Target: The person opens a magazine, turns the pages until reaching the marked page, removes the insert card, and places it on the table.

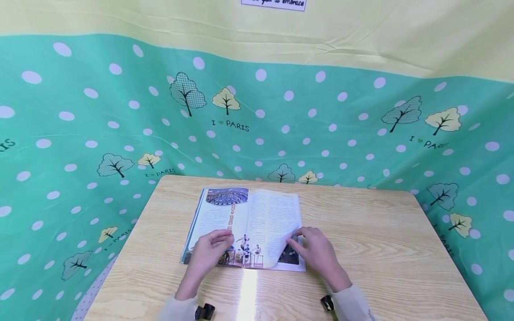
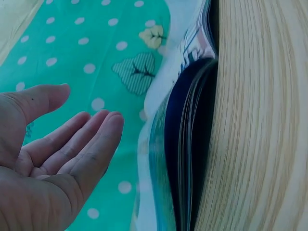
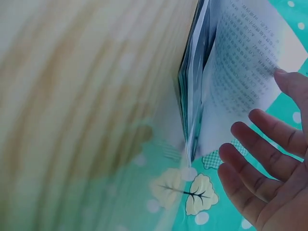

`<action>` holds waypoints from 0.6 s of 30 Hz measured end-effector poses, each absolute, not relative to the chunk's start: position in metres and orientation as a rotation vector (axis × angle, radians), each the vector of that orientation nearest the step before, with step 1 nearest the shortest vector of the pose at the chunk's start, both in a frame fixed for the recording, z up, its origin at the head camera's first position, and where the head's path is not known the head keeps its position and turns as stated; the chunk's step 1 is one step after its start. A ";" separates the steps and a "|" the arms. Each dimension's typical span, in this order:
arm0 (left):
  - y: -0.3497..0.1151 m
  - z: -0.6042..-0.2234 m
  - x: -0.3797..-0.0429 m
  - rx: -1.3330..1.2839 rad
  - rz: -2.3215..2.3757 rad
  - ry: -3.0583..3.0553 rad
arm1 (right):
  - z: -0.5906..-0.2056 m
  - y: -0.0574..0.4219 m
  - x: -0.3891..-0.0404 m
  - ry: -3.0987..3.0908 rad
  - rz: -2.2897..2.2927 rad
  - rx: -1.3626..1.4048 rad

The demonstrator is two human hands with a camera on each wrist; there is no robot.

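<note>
An open magazine (image 1: 263, 223) lies on the table, with printed text and athletes clearing hurdles across its lower middle. Its right-hand page (image 3: 245, 62) is raised and curled at the lower corner, baring a dark photo (image 1: 290, 255) beneath. My right hand (image 1: 317, 250) is at that curled edge, its thumb at the page and its fingers spread apart in the right wrist view. Over the lower left page hovers my left hand (image 1: 209, 250), fingers loosely extended and holding nothing. In the left wrist view, stacked page edges (image 2: 185, 144) bulge beside this hand (image 2: 62, 144).
The wood-grain table (image 1: 373, 232) extends to both sides of the magazine, with a bright light reflection in front. A green dotted curtain (image 1: 281, 111) with printed trees hangs behind and around the table. Black straps (image 1: 206, 311) circle both wrists.
</note>
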State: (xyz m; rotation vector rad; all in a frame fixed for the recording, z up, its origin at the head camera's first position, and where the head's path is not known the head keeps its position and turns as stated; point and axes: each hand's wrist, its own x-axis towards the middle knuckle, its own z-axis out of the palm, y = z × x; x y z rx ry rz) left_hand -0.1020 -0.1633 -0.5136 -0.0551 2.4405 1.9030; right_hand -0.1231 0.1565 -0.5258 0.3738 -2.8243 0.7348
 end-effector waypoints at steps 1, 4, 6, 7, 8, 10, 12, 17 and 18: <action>-0.159 -0.514 -0.103 -0.037 1.902 2.436 | -0.526 0.155 -0.123 -2.825 0.736 0.379; -0.149 -0.517 -0.104 0.019 1.911 2.400 | -0.527 0.151 -0.122 -2.821 0.739 0.390; -0.143 -0.518 -0.105 0.056 1.923 2.366 | -0.527 0.148 -0.122 -2.819 0.736 0.398; -0.140 -0.518 -0.105 0.073 1.926 2.351 | -0.527 0.146 -0.122 -2.818 0.728 0.405; -0.136 -0.519 -0.105 0.088 1.929 2.334 | -0.527 0.145 -0.122 -2.814 0.723 0.414; -0.130 -0.520 -0.106 0.116 1.937 2.303 | -0.527 0.142 -0.122 -2.802 0.713 0.443; -0.124 -0.520 -0.107 0.136 1.947 2.265 | -0.528 0.139 -0.121 -2.777 0.715 0.488; -0.110 -0.519 -0.109 0.169 1.984 2.178 | -0.531 0.134 -0.122 -2.685 0.705 0.651; -0.108 -0.519 -0.108 0.169 1.990 2.170 | -0.532 0.133 -0.122 -2.672 0.699 0.679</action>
